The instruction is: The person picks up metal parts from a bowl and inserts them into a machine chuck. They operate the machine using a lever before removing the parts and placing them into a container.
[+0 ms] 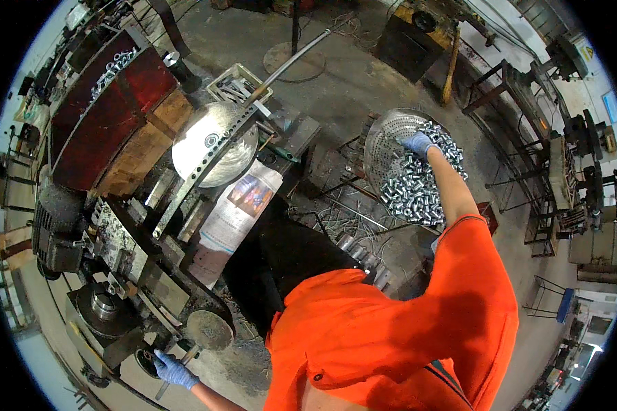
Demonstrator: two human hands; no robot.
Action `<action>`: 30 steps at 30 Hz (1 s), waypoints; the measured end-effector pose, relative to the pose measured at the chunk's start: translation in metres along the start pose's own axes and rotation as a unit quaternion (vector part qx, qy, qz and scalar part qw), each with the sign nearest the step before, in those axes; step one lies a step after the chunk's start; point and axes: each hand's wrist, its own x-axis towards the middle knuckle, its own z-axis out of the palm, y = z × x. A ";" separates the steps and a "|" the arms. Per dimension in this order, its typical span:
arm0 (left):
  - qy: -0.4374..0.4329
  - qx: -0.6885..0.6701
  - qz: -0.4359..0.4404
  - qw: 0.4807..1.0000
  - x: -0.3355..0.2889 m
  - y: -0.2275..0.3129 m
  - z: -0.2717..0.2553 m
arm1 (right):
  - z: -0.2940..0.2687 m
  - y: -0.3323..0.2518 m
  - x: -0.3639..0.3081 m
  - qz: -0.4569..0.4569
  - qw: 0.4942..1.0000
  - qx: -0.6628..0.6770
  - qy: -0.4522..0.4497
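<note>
My right hand [419, 143], in a blue glove, is over a round perforated metal dish [384, 137] on the right. Its fingers stretch leftward, and I see nothing held in them. Many short, shiny metal sleeves [411, 188] are heaped on the dish's right and near side, under my right wrist. At the lower left my left hand [175, 370], gloved too, has its fingers closed at the rim of a black handwheel [146, 362] on a machine. A thin rod [189, 355] passes behind that hand, close to a round, dirty metal disc [210, 330].
A large shiny disc [202, 147] and a perforated bar [202, 168] sit on the machine. Printed paper [236, 212] lies beside them. A dark red bin [110, 109] holds more metal pieces. A white crate [236, 83] stands beyond. Thin rods [356, 212] lie near the dish.
</note>
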 end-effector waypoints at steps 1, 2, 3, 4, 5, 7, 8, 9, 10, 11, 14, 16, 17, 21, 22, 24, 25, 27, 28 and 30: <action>-0.015 -0.015 -0.011 1.000 0.003 -0.001 0.002 | 0.011 0.016 0.010 -0.036 0.999 -0.005 0.039; -0.028 -0.027 -0.023 0.999 0.007 -0.006 0.002 | 0.018 0.024 0.017 -0.074 0.994 -0.009 0.077; -0.025 -0.024 -0.044 0.998 0.000 -0.017 -0.011 | -0.010 -0.055 -0.017 0.051 0.995 -0.084 -0.020; -0.031 -0.021 -0.045 0.998 0.004 -0.022 -0.009 | -0.008 -0.047 -0.019 0.046 0.996 -0.071 -0.001; -0.035 -0.017 -0.045 0.998 0.007 -0.027 -0.007 | 0.000 -0.032 -0.015 0.040 0.997 -0.057 0.016; -0.039 -0.020 -0.051 0.998 0.008 -0.033 -0.006 | 0.004 -0.025 -0.014 0.006 0.999 -0.051 0.001; -0.039 -0.030 -0.055 0.997 0.009 -0.036 -0.006 | 0.008 -0.024 -0.010 0.006 0.996 -0.093 -0.009; -0.043 -0.042 -0.060 0.996 0.009 -0.033 -0.004 | 0.005 -0.035 -0.015 0.009 0.991 -0.136 -0.019; -0.039 -0.042 -0.054 0.997 0.008 -0.030 -0.003 | 0.004 -0.039 -0.018 0.011 0.984 -0.178 -0.029; -0.034 -0.042 -0.048 0.997 0.007 -0.026 -0.002 | 0.022 -0.012 -0.005 -0.047 0.987 -0.154 0.021; -0.018 -0.019 -0.030 0.999 0.002 -0.019 -0.006 | 0.013 -0.043 -0.022 0.003 0.982 -0.189 -0.019; -0.017 -0.026 -0.015 0.999 0.003 -0.011 -0.003 | 0.011 -0.033 -0.018 -0.034 0.980 -0.193 -0.030; -0.021 -0.044 -0.005 0.999 0.007 -0.004 0.005 | 0.025 0.012 0.005 -0.066 0.979 -0.191 -0.023; -0.030 -0.025 -0.069 0.997 0.003 -0.016 -0.007 | -0.012 -0.055 -0.032 -0.039 0.992 -0.118 -0.024; -0.029 -0.025 -0.070 0.997 0.004 -0.019 -0.007 | -0.014 -0.057 -0.033 -0.027 0.993 -0.114 -0.029; -0.030 -0.027 -0.069 0.997 0.005 -0.021 -0.004 | -0.012 -0.047 -0.022 0.022 0.992 -0.111 -0.065; -0.032 -0.027 -0.056 0.998 0.007 -0.018 -0.002 | -0.006 -0.032 -0.012 0.027 0.988 -0.118 -0.092; -0.027 -0.020 -0.034 0.999 0.004 -0.014 -0.003 | -0.004 -0.033 -0.008 0.022 0.986 -0.136 -0.099; -0.016 -0.014 -0.022 1.000 0.001 -0.014 -0.006 | -0.012 -0.058 -0.023 0.013 0.986 -0.147 -0.077; 0.000 -0.011 0.009 1.000 0.001 -0.012 -0.005 | -0.013 -0.061 -0.026 0.003 0.988 -0.154 -0.022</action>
